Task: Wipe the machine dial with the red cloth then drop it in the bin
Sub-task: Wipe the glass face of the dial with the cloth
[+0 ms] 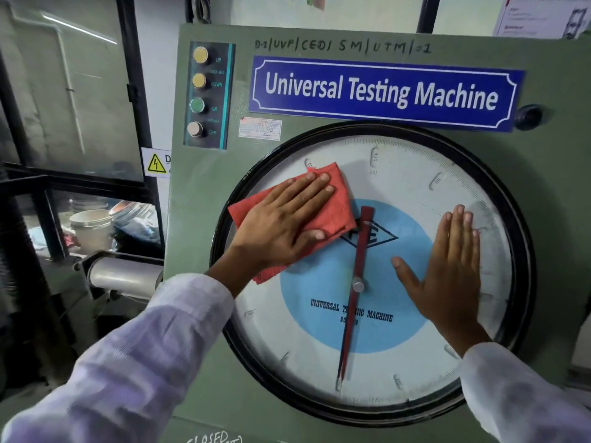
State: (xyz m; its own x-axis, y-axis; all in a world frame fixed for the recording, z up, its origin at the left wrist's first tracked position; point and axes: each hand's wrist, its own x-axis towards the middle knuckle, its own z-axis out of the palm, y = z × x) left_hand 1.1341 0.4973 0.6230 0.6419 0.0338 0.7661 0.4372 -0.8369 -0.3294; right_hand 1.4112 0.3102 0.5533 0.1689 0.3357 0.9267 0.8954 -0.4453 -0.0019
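The machine dial (399, 187) is a large round white face with a blue centre, a red pointer and a black rim, set in a green cabinet. A folded red cloth (332, 203) lies flat against the dial's upper left. My left hand (284, 222) presses on the cloth with the fingers spread and the thumb curled over its lower edge. My right hand (447, 270) rests flat and bare on the right side of the dial glass, fingers pointing up. No bin is identifiable in view.
A blue "Universal Testing Machine" sign (383, 91) sits above the dial, a button panel (208, 94) at the upper left, a black knob (527, 116) at the right. Left of the cabinet are a glass partition, a white bucket (92, 228) and a metal cylinder (124, 276).
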